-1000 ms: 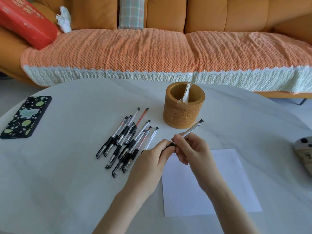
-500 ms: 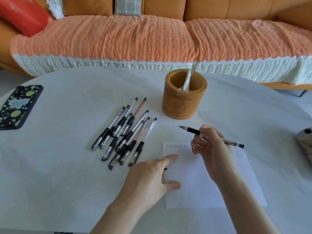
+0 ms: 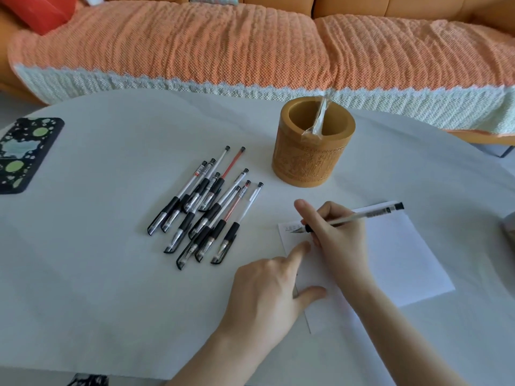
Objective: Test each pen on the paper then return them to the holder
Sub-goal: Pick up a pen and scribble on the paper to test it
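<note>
Head view: left of the paper (image 3: 390, 254) we see the capped pens (image 3: 206, 207) lying bunched on the table (image 3: 97, 246), and our left hand (image 3: 267, 296) rests flat, fingers spread, on the paper's left edge. Our right hand (image 3: 334, 235) pinches one uncapped pen (image 3: 359, 215), tip at the paper's top-left corner; the holder (image 3: 312, 146) stands just behind the paper.

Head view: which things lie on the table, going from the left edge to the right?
phone case → pile of capped pens → pen holder → sheet of paper
</note>
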Demonstrator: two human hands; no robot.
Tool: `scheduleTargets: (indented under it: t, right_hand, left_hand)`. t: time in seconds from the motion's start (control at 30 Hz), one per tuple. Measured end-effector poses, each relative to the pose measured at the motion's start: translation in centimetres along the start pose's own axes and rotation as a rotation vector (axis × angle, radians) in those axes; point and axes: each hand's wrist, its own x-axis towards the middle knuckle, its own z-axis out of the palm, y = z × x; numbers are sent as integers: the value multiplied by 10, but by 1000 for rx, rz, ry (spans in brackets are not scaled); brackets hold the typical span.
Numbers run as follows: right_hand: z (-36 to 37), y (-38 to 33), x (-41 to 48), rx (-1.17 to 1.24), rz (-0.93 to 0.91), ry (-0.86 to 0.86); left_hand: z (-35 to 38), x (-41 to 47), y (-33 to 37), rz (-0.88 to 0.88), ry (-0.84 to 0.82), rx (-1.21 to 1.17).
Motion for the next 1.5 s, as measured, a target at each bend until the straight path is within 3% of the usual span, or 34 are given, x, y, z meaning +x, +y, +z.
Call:
scheduleTargets:
  t: [0.13,0.3,0.73,1.5]
  right_hand:
    - [-6,5,4,-36,-24,15]
    - [-11,6,10,-44,-17,10]
    - [-1,14,9,-156,-133,135]
    - [1,17,10,-245,-190,127]
  left_hand:
    - [-6,-2,-1,-43,-31,-75]
    - [-1,1,-1,-33,9,96]
    - [12,2,1,-40,74,159]
    - [10,3,3,-81,50,154]
